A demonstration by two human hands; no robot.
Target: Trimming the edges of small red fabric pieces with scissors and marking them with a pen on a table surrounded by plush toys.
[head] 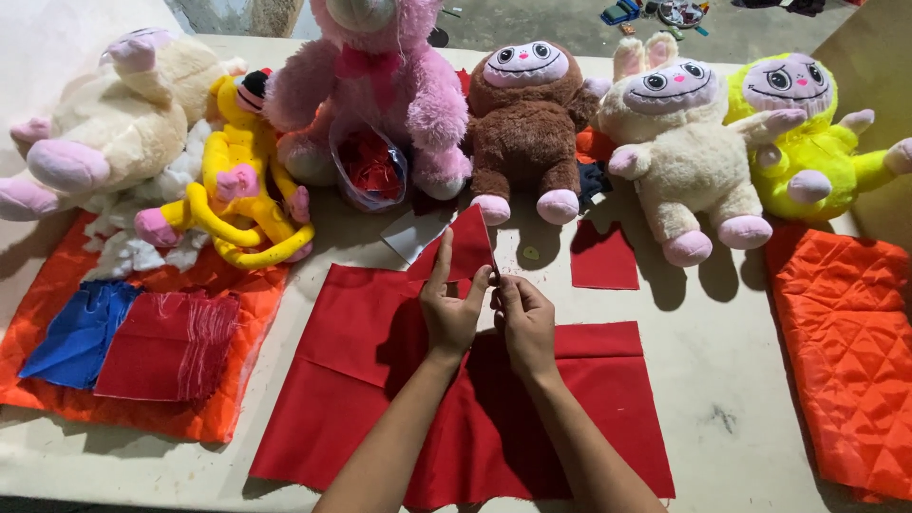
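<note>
Right now, at the fingers: both hands are pinched onto one small red fabric piece, held up off the worktop.
Left hand: thumb and fingers closed on the lower left edge of the piece, index finger stretched up along its back.
Right hand: fingertips nipped narrow on the lower right edge, just beside the left thumb; the two hands are touching or nearly so.
Held piece: stands roughly upright, long axis running up and away from the fingers toward the brown plush toy; both hands are equally near it, each gripping the bottom.
Beneath the hands: a large red cloth spread flat, the forearms crossing over it.
Just beyond: a pale paper pattern piece to the left of the held piece, and a small red square of fabric lying apart to the right.
Back row: cream plush with pink feet, yellow long-limbed plush, pink plush with a clear bag of red scraps against it, cream rabbit-eared plush, lime-yellow plush.
Left side: orange quilted fabric carrying a blue cloth and a frayed red cloth; white stuffing above it.
Right side: another orange quilted piece, well apart from the hands.
</note>
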